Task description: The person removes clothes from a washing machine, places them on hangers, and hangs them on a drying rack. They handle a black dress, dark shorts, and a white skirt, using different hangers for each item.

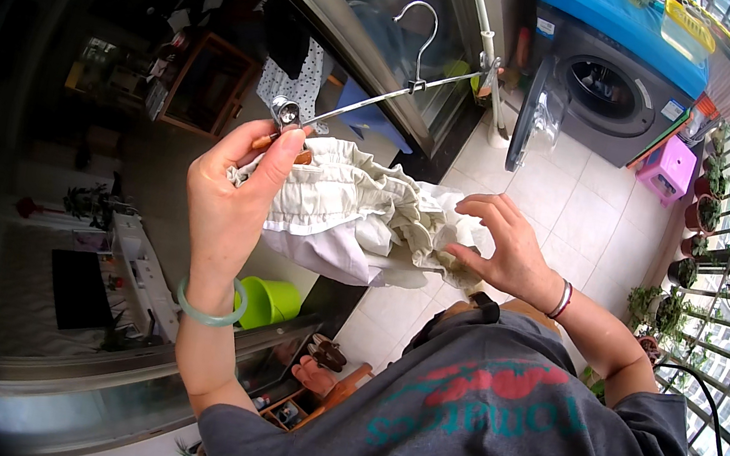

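A metal clip hanger (385, 96) with a silver hook slants up to the right in front of me. My left hand (241, 174) pinches the clip (286, 112) at its near left end, right at the edge of a cream garment (341, 196) with a gathered elastic waistband. Whether the garment is trousers or a skirt, I cannot tell. The hanger's other clip (490, 75) is at the far end, with no garment in it. Beside the garment's right end, my right hand (508, 249) has its thumb and fingers apart; the thumb is close to or touching the cloth.
A grey front-loading washing machine (607, 94) has its round door (538, 112) swung out. A white pole (482, 10) stands beyond the hanger. A pink stool (668, 170) and potted plants (707, 213) line the barred railing. A green bucket (269, 303) stands to the left, near some shoes (321, 363).
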The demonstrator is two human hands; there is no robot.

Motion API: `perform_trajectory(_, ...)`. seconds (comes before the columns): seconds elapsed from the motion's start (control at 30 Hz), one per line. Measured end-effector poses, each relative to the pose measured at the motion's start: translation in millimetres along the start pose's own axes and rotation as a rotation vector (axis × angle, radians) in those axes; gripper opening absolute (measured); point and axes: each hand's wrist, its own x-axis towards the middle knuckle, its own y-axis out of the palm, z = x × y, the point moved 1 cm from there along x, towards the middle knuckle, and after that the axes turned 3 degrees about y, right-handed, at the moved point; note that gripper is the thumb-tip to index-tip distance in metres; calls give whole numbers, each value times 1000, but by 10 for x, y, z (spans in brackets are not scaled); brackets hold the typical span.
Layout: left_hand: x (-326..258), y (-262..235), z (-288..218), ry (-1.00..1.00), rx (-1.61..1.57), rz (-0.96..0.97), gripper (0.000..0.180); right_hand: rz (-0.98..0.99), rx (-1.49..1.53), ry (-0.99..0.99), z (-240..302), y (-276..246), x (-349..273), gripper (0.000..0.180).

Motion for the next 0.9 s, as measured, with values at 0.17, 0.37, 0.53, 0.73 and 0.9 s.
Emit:
perform_trajectory(0.17,-145,-166,78,7,-64,-111,22,67,-11,-212,142,35,176,29)
perform_trajectory(0.37,-434,-508,306,30,-225,-238,23,-20,833,541,-150,-8,554,10)
perform_trajectory(0.53,-764,-669,443,47,-177,-283,24,-181,867,401,151,-264,1149,15)
perform_trajectory(0.73,-980,-795,483,56,-70,-252,25,33,940,210,470,-449,1310,41)
perform_trajectory(0.9,-1056,-932,493,77,-233,-213,31,82,967,172,524,-403,1329,38)
